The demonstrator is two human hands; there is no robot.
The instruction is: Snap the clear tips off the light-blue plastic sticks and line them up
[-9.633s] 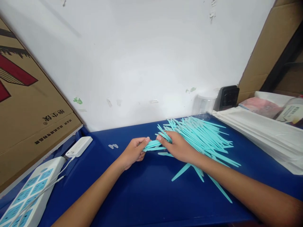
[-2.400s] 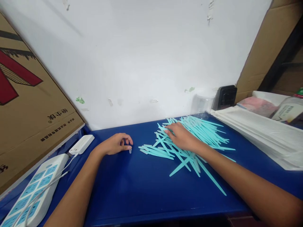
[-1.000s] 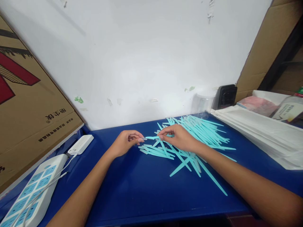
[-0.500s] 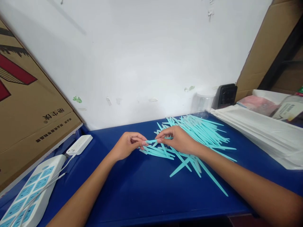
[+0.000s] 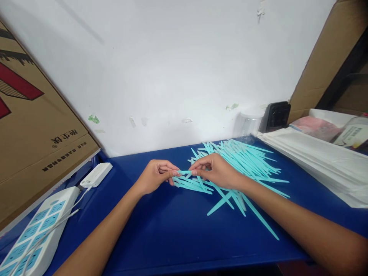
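Head camera: at frame centre, our left hand (image 5: 156, 178) and right hand (image 5: 216, 172) pinch one slim turquoise plastic-looking stick (image 5: 185, 173) between them, left of the heaped turquoise sticks (image 5: 250, 165), whereas our hands were well apart earlier.

Head view faces wall (image 5: 172, 69); overlooks table (image 5: 161, 234).

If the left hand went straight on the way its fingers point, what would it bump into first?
Probably the right hand, facing the left hand across the turquoise stick that both pinch, though depth is hard to judge.
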